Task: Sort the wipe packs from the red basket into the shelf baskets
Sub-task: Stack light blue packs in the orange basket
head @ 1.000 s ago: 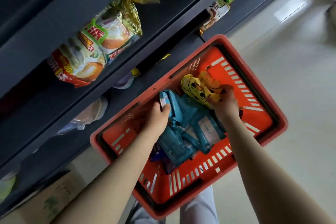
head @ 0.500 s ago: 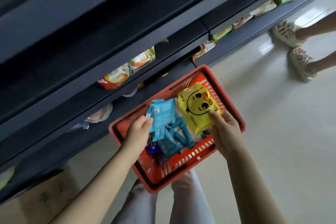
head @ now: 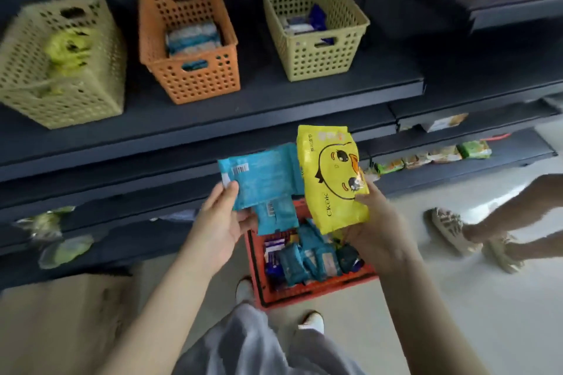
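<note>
My left hand [head: 224, 222] grips teal wipe packs [head: 263, 183] by their lower left edge. My right hand [head: 376, 222] holds a yellow wipe pack [head: 332, 179] with a duck face. Both are raised above the red basket [head: 316, 289] on the floor, which holds several teal and dark blue packs. On the shelf above stand three perforated baskets: a green one [head: 61, 61] with yellow-green packs at the left, an orange one [head: 189, 39] with teal and white packs, and a green one [head: 313, 21] with blue packs.
The dark shelf board [head: 243, 109] juts out in front of the baskets. Lower shelves carry snack packets [head: 432, 157]. Another person's sandalled feet [head: 451, 228] stand on the floor at the right. A cardboard box [head: 61, 329] sits at the lower left. My white shoes flank the red basket.
Both hands have lifted the teal and yellow packs out of the red basket. My view has tilted up, bringing the three shelf baskets into sight.
</note>
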`<state>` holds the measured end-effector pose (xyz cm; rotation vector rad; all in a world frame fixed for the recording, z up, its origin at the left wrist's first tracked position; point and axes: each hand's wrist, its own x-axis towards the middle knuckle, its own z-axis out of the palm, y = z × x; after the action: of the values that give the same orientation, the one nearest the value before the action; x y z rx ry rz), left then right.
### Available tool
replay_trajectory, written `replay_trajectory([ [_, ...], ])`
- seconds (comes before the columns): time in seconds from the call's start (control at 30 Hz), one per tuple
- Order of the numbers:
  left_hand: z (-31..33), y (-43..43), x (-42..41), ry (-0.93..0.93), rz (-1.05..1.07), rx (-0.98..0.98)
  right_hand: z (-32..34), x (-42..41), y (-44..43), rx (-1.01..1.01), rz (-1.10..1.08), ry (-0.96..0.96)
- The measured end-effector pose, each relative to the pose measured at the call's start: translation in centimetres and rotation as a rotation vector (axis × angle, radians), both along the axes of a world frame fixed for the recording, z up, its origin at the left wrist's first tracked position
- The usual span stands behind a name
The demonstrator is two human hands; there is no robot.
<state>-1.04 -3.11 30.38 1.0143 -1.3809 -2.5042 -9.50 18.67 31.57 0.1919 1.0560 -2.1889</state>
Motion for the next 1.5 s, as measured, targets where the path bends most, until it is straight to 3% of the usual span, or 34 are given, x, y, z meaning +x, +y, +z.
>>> replay_trajectory([
  [0.1,2.4,0.3,2.2,0.102,0.052,0.043,2.9,0.9,-1.4,-0.076,0.056,-0.054],
  [0.17,3.7,0.0,3.3,0.147,0.073,0.070,4.3,1.3,-2.7,-0.018,0.092,-0.021],
  [0.57,9.7,-13.5,9.7,0.129,0.305,-0.075,8.5,4.7,-19.2,0.143,0.315,0.246],
  [0.73,11.1,-22.7,12.5,0.126,0.300,-0.136,9.4,6.7,-27.9,0.171,0.270,0.253],
  [0.93,12.4,-30.7,13.1,0.127,0.327,-0.183,11.4,6.6,-36.2,0.017,0.212,0.164],
  [1.23,12.1,-39.2,8.1,0.120,0.416,-0.180,12.3,-0.4,-44.7,0.225,-0.007,0.229],
  [1.5,12.2,-44.9,2.7,0.130,0.461,-0.213,11.1,-6.3,-52.2,0.420,0.001,0.286],
])
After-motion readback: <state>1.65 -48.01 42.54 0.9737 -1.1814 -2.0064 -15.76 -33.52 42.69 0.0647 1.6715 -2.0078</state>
